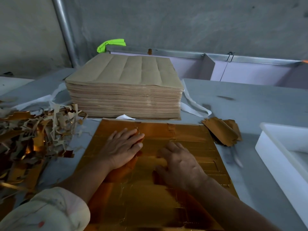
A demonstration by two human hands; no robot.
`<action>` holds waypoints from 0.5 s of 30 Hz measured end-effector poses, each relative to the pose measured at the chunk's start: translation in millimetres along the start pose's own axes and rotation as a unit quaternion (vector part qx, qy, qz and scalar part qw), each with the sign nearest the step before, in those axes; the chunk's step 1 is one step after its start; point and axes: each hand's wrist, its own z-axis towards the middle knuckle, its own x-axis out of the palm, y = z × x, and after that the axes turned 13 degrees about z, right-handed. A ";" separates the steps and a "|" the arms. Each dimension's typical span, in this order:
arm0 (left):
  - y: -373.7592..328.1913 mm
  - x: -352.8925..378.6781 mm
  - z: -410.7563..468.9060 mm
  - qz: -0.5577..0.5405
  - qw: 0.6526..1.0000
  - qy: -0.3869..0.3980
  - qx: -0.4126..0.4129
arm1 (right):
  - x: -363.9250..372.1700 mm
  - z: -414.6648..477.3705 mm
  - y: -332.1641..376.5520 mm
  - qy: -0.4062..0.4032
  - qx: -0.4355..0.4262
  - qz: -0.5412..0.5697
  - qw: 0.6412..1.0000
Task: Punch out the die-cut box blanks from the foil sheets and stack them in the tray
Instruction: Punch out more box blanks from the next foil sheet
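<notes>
left hand (pixel 124 147) and right hand (pixel 180 162), grip wide, press the foil sheet (pixel 150 205); blanks (pixel 221 130) lie outside the white tray (pixel 273 157).

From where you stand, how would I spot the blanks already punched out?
Find the tall stack of brown sheets, then the gold foil sheet in front of it. Between that sheet's far right corner and the white tray lies a small pile of gold blanks. Unlike the shredded scrap heap on the left, they are whole, notched pieces.
</notes>
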 end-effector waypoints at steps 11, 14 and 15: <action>-0.6 -11.1 -3.1 -0.077 0.997 0.008 -0.002 | 14.6 6.1 -9.8 -0.039 0.116 0.279 0.953; 3.3 -23.5 -7.1 -0.104 0.995 0.005 -0.005 | 19.7 4.6 -10.7 -0.062 0.126 0.299 0.944; 4.5 -28.0 -10.2 -0.101 0.995 0.008 -0.003 | 20.3 4.1 -10.8 -0.066 0.125 0.303 0.943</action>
